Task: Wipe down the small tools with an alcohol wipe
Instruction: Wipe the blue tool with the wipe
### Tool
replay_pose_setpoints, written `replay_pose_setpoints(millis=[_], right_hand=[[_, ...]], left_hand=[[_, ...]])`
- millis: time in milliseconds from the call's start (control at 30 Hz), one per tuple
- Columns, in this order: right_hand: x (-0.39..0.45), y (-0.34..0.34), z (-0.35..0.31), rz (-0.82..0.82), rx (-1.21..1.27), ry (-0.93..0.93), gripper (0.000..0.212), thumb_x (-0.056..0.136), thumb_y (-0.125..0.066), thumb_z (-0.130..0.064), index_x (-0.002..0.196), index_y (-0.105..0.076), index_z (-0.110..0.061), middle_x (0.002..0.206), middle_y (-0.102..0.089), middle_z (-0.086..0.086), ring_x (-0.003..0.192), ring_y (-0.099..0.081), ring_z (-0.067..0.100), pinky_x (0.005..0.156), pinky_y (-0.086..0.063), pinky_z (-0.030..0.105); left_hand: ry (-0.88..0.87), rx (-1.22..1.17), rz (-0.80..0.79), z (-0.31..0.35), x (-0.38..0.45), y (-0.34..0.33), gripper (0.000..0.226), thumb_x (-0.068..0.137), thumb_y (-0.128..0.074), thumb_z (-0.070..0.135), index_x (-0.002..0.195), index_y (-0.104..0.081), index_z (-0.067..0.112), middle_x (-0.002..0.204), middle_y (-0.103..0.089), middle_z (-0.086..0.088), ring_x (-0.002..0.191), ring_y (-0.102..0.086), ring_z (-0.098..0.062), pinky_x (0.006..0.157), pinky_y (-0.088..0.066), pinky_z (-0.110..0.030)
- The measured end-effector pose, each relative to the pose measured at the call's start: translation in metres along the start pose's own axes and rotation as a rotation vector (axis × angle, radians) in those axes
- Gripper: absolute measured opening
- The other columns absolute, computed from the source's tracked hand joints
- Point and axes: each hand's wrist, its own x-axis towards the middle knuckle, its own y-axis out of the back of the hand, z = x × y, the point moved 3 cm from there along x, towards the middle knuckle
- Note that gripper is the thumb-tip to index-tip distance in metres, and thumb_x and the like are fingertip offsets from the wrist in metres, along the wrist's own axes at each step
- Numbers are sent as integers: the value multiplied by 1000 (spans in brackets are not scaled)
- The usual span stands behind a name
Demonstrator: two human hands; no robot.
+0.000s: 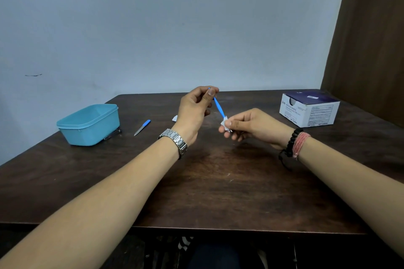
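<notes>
Above the counter's [218, 192] middle, head view: my left hand [194, 113] fingers pinch a blue tool's [219, 108] upper end; my right hand [247, 125] fingers pinch the alcohol wipe [224, 122] round its lower end. I judge wiping underway. Left to do, near the far-left corner: blue-handled file [142, 127], metal tool [113, 134] beside teal tub [89, 124].
</notes>
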Motion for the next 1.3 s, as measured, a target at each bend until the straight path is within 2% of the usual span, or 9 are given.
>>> replay_pose_setpoints(millis=[200,333,433,600,933,1000,1100,1167,1300], right_hand=[[1,0,4,-7,1,-39,16,91,-63,-19,89,-74,-8,76,-70,2,61,-57,6,58,-47,16],[2,8,8,136,1,-52,17,93,-62,-21,85,-76,-14,75,-71,0,63,-56,7,55,-45,15],[2,13,6,216,78,-24,17,95,-58,-17,90,-74,-15,77,-72,-2,67,-57,9,60,-46,18],[1,1,1,69,31,27,18,95,-58,-24,97,-74,-16,102,-74,6,79,-61,9,70,-48,21],[-1,-2,3,19,20,32,21,93,-60,-20,103,-72,-6,84,-74,-4,76,-64,4,71,-51,24],[0,0,1,50,21,41,19,93,-61,-22,99,-74,-10,88,-74,0,79,-64,7,74,-50,26],[1,5,1,111,49,47,23,93,-61,-20,99,-71,-1,97,-73,11,86,-65,11,75,-50,26],[2,7,1,134,75,50,23,92,-62,-20,100,-70,0,102,-72,15,88,-63,14,72,-50,24],[2,13,-1,195,218,89,14,90,-62,-16,99,-72,-12,80,-70,-3,71,-54,6,65,-48,19]], left_hand=[[26,-73,90,3,5,8,12,96,-57,25,91,-68,24,82,-60,14,68,-48,-3,61,-43,-18],[49,-86,108,2,6,10,13,97,-57,24,91,-69,24,83,-60,13,68,-47,-4,59,-43,-16],[51,-62,37,1,3,5,12,96,-58,24,91,-69,24,83,-61,13,69,-48,-4,63,-42,-18],[43,6,-78,-2,-4,-5,13,96,-58,24,89,-69,28,81,-64,17,72,-52,-2,66,-45,-18],[38,32,-168,-6,-5,-9,12,96,-58,25,94,-69,24,77,-64,19,74,-56,2,69,-46,-21],[42,15,-205,-7,-5,-11,11,95,-58,22,94,-70,21,76,-63,13,69,-57,-2,67,-49,-22],[68,-29,-297,-9,-8,-16,11,95,-59,19,95,-70,17,73,-63,6,62,-57,-10,69,-53,-24],[88,5,-320,-10,-9,-17,13,96,-58,25,100,-70,21,80,-65,8,69,-59,-7,74,-51,-23],[164,35,-339,-16,-9,-16,23,95,-58,33,115,-64,24,97,-66,8,86,-62,-4,74,-51,-22]])
